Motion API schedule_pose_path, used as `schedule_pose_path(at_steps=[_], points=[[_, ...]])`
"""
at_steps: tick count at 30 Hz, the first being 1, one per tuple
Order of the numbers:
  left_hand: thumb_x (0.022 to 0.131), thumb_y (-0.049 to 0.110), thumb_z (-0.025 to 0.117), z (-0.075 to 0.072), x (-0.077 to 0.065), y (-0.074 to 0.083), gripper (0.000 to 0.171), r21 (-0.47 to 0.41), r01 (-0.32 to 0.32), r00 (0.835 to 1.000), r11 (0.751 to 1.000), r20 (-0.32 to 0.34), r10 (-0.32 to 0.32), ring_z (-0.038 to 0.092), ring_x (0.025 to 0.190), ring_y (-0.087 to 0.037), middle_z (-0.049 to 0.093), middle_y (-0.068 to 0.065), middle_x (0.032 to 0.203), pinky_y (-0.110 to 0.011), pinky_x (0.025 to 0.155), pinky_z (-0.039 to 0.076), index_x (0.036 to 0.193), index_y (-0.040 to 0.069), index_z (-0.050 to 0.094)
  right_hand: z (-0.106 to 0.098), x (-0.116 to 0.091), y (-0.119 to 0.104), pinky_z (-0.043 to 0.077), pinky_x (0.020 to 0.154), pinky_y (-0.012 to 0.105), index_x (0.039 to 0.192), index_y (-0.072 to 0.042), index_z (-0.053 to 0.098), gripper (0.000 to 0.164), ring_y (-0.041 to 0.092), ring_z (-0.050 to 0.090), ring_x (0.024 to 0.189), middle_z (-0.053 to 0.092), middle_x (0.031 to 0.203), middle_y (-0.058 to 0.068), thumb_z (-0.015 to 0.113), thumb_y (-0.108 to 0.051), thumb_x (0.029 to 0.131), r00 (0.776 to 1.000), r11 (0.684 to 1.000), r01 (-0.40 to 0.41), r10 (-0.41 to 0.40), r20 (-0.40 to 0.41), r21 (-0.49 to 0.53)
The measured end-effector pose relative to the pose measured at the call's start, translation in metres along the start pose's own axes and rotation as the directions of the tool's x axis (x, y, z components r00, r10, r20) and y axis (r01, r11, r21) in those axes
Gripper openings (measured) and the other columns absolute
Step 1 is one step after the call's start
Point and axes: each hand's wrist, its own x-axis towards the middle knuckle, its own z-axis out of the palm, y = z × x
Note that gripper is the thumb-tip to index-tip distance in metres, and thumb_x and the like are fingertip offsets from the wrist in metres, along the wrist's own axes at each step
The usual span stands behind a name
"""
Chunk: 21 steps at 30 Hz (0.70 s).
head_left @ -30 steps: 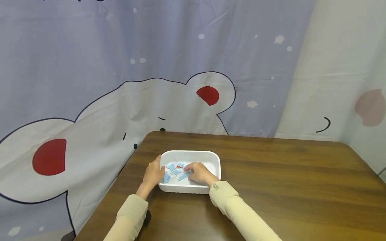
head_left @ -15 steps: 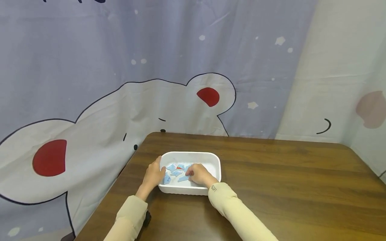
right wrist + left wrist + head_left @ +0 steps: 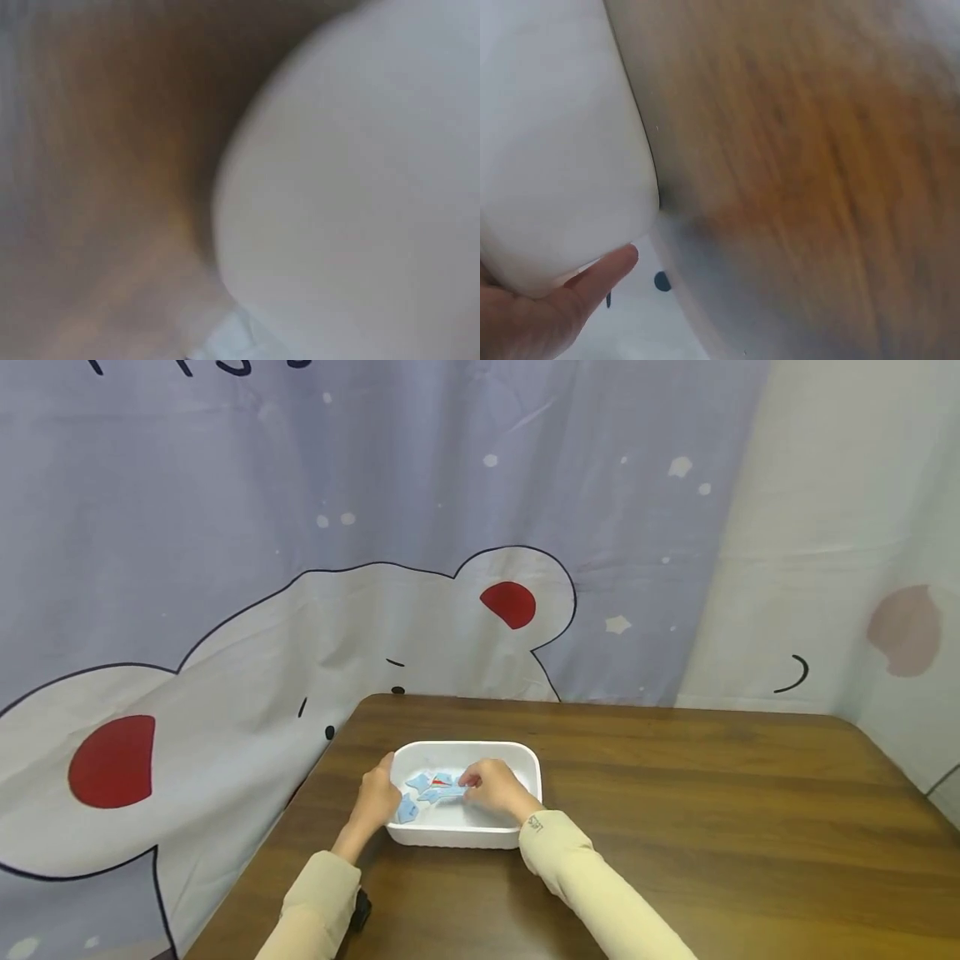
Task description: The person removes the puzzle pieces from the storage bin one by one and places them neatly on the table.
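A white plastic tray (image 3: 465, 838) stands on the table with several flat light-blue pieces in it. My left hand (image 3: 375, 793) grips the tray's left side, and the left wrist view shows a finger (image 3: 604, 277) along its outer wall (image 3: 570, 150). Inside the tray, my right hand (image 3: 493, 787) pinches a narrow light-blue piece (image 3: 452, 792) with thumb and fingertips. It overlaps a star-like piece (image 3: 429, 796) in this view. Another piece (image 3: 407, 810) lies by the left wall, and one with a red mark (image 3: 442, 781) sits near the middle. The right wrist view is blurred and shows only the tray's outer wall (image 3: 337, 195).
The brown wooden table (image 3: 712, 827) stretches far to the right of the tray. A printed curtain (image 3: 420, 485) hangs behind it and down its left side. A small black object (image 3: 361, 910) shows beside the left sleeve (image 3: 318, 893).
My right hand has shifted within the tray and lifted the narrow blue piece up toward the middle pieces. The left hand stays on the tray's side. The head view has turned slightly.
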Motion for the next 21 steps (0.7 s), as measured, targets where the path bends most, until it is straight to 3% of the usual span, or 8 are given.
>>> schedule_pose_path(at_steps=[6,13,21], points=[[0.078,-0.015,0.049,0.0,0.0,-0.001,0.062,-0.002,0.011,1.0,1.0,0.005,-0.01,0.057,0.116,-0.049,0.053,-0.039,0.13,-0.056,0.097,0.049,0.139,-0.016,0.038,-0.047,-0.002,-0.002,0.052,0.076,0.027,0.096,-0.002,0.074,0.016,0.017,0.062,0.082,0.072,0.089,0.011,0.07,-0.002,0.08,0.995,1.0,-0.001,0.002,-0.099,0.004],[0.08,-0.014,0.043,0.002,0.0,-0.003,0.059,-0.054,0.025,1.0,0.998,0.004,-0.025,0.055,0.12,-0.049,0.051,-0.038,0.133,-0.057,0.101,0.046,0.139,-0.017,0.039,-0.105,-0.024,0.025,0.052,0.072,0.028,0.096,0.001,0.073,0.016,0.02,0.065,0.079,0.071,0.089,0.015,0.07,-0.002,0.081,0.977,1.0,-0.016,0.012,-0.214,-0.016],[0.082,-0.009,0.04,-0.001,0.0,-0.005,0.056,-0.166,0.067,0.997,0.984,-0.027,-0.072,0.051,0.124,-0.049,0.052,-0.037,0.133,-0.057,0.105,0.042,0.137,-0.013,0.044,-0.137,-0.057,0.056,0.049,0.067,0.026,0.095,0.001,0.072,0.015,0.017,0.064,0.074,0.071,0.087,0.014,0.071,-0.004,0.081,0.966,0.996,-0.078,0.068,-0.248,-0.031]])
